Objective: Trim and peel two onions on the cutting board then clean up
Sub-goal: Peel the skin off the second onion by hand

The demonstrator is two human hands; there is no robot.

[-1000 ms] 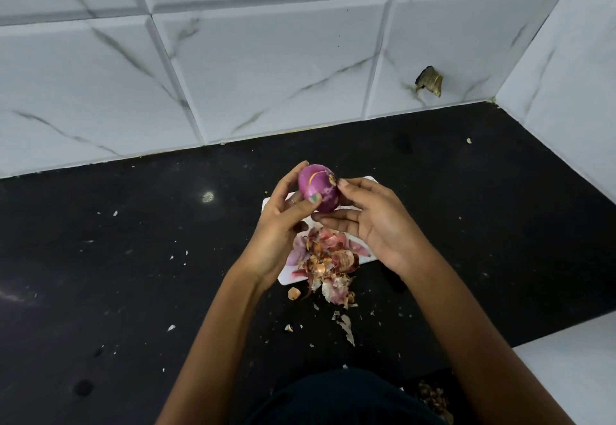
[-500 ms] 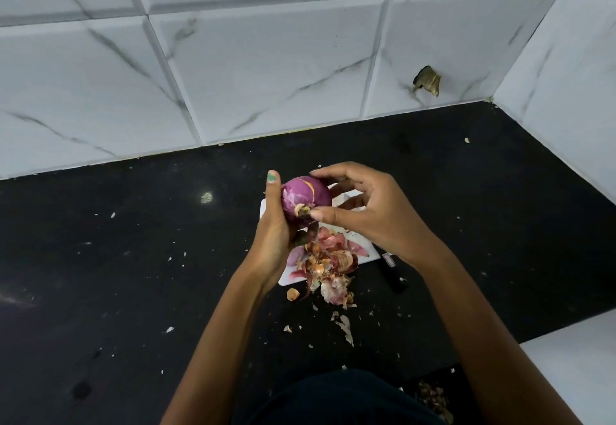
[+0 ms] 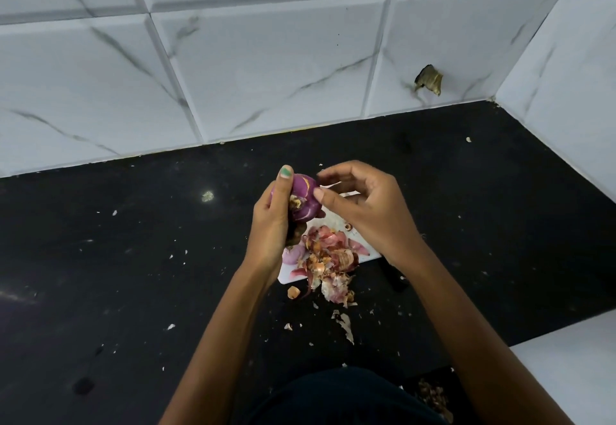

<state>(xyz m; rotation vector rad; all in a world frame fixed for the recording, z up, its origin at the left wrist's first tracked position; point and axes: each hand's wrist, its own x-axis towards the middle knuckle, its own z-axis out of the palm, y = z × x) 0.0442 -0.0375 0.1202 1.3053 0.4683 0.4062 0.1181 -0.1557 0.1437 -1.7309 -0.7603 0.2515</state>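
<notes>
Left hand (image 3: 271, 221) closed around onion (image 3: 304, 200) above board (image 3: 336, 224), right hand (image 3: 370, 211) fingers part-open touching onion's right side, peels (image 3: 330, 258) on board

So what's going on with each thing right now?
Onion: peeled purple, held up over the board.
Left hand: gripping the onion.
Right hand: fingertips at the onion, partly open.
Board: flat on the counter, partly covered.
Skins: piled on the board, spilling off its near edge.
Counter: speckled with skin bits.
</notes>
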